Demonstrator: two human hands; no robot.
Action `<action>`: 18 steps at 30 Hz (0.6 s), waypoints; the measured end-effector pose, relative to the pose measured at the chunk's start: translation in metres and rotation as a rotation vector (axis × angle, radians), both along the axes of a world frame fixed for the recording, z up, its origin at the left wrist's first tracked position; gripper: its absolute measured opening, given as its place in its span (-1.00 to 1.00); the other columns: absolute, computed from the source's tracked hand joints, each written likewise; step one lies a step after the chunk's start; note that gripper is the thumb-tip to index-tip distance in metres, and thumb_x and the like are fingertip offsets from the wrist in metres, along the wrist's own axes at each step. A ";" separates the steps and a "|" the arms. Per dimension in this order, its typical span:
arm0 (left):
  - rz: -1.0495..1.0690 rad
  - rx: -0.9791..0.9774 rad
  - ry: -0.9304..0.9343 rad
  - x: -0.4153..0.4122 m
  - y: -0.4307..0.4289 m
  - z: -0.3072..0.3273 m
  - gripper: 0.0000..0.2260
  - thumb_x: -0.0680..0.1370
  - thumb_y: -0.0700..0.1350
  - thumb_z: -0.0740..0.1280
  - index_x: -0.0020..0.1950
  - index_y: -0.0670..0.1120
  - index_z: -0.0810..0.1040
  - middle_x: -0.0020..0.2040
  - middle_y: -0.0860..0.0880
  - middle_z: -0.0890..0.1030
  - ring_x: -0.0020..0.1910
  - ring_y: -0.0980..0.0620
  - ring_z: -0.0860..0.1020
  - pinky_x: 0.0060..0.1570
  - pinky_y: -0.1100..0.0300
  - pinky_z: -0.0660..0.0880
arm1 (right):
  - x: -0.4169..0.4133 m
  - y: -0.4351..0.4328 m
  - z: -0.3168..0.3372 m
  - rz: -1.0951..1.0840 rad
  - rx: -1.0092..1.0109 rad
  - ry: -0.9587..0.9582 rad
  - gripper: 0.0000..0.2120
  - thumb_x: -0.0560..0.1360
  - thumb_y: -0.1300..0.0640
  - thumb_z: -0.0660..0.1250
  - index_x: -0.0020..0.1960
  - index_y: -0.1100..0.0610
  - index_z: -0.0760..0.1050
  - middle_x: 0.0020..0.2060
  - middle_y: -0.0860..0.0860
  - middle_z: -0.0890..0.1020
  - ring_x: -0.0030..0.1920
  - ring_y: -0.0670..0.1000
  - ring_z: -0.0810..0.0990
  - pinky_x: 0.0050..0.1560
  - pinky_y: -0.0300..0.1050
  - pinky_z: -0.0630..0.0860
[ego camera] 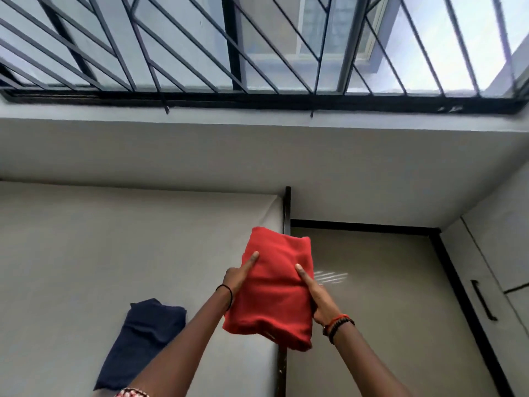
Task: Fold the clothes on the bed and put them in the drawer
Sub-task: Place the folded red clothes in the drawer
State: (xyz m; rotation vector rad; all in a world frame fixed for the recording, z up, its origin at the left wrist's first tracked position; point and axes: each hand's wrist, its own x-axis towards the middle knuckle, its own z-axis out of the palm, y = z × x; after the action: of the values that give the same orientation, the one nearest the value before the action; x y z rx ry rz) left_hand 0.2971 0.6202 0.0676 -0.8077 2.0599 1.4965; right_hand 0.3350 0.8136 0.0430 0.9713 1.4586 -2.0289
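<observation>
One folded red fleece garment [274, 293] is held in the air over the right edge of the grey-sheeted bed [86, 253], partly above the beige floor [386, 296]. The left grip [239, 275] and right grip [313, 299] are each clamped on one side of it, thumbs on top. A second garment, one dark navy folded cloth [143, 336], lies on the bed, well apart. The floor strip runs between the bed and a grey cupboard with one black bar handle [483, 300].
</observation>
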 end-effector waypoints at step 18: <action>-0.328 0.073 0.119 0.049 0.114 0.089 -0.41 0.39 0.33 0.35 -0.02 -0.22 0.57 0.00 -0.17 0.56 -0.01 -0.11 0.54 0.03 0.09 0.43 | 0.108 0.091 0.097 -0.323 -0.050 0.111 -0.41 0.22 -0.12 0.53 0.14 0.18 0.56 -0.04 0.18 0.69 -0.10 0.11 0.70 -0.23 -0.06 0.65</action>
State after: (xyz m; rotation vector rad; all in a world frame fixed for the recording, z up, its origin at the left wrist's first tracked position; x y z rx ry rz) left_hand 0.3465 0.7346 0.1570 -0.3383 2.0870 1.4520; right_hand 0.4432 0.9046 0.1401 1.1514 1.3695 -2.3693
